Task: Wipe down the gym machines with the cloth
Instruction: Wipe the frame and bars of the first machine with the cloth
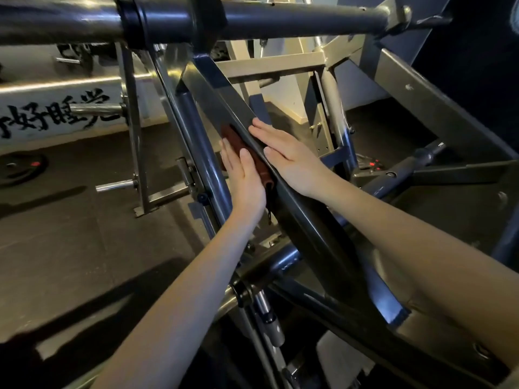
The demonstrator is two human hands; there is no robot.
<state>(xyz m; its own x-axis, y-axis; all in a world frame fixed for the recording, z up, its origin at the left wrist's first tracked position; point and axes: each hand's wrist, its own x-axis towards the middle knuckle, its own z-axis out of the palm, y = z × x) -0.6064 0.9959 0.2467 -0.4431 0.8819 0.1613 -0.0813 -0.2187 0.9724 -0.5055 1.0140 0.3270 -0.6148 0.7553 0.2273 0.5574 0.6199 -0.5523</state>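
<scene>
Against the left side face of a slanted steel beam (222, 94) lies one dark red cloth (238, 144), folded into a narrow strip. Its long axis follows the beam, running from upper left, away from the person, down toward lower right. The lower end reaches past the heel of the left hand (245, 181), where a small loose bit hangs down.

That hand lies flat with its fingers straight and pointing up along the beam, pressing the cloth to the metal. The thumb rests on top of the strip, and nothing is curled round it.

On the other side of the beam's edge, the right hand (289, 161) is spread flat on the upper face, fingers straight and close together, touching bare metal and holding nothing. Both hands sit side by side, with only the edge of the beam between them.

One thick round bar (295, 21) crosses overhead. One weight plate (19, 169) lies on the dark floor (70, 234) at left, below a white wall (33, 136) with black lettering.
</scene>
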